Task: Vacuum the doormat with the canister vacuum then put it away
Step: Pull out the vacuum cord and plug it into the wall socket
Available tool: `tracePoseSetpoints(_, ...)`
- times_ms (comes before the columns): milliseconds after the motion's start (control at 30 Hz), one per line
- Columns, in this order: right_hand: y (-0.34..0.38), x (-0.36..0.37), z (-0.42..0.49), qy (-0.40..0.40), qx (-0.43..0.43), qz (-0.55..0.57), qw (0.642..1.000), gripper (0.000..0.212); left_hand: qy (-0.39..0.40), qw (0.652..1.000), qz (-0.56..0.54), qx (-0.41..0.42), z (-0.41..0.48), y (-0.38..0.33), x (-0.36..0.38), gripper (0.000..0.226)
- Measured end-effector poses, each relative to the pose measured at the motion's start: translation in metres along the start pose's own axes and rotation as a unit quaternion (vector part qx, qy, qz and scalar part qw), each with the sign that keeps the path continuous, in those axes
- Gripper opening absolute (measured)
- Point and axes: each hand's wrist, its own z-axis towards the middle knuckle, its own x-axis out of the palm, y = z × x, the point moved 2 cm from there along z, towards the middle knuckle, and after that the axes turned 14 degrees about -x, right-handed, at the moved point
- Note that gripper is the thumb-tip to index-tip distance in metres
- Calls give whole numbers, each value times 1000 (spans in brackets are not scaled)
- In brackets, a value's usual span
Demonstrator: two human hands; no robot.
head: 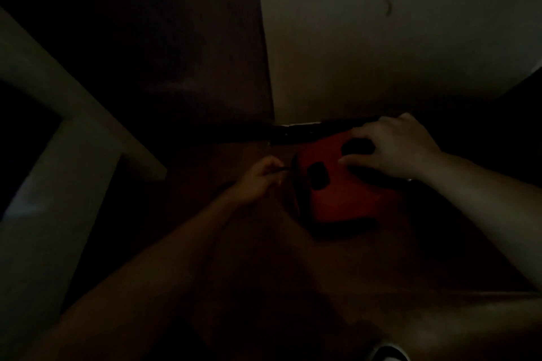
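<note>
Down on the dim reddish floor [381,258], close to the foot of the pale wall [381,38], we log the red canister vacuum [346,190]. Its body carries two dark patches on the upper face and a dark rim along its left edge. It sits just short of the dark skirting strip [293,130] where wall and floor meet.

Right hand [393,148]: forearm reaching in from the right edge, wrist level, palm down on the top of the canister vacuum. Fingers spread and curved over the far dark patch, thumb lying along the red shell. The grip is loose and wide, resting on the shell rather than closed round any part of it.

Left hand [259,182]: forearm rising from the lower left, hand at the canister's left rim. Fingers are curled together, pinching a thin dark item [278,170] that runs to that rim. We cannot tell what the item is; the light is too poor.

Other entries: a dark brown panel [176,38] to the left of the wall; a pale angled frame [73,126] at far left; a light-edged shoe tip [390,354] at the bottom edge. The doormat cannot be made out.
</note>
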Motion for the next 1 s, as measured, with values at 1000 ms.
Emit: tracePoseSetpoints(1000, 0, 0, 1, 36, 19, 1, 999, 65, -36, 995, 78, 55, -18, -56, -35, 6)
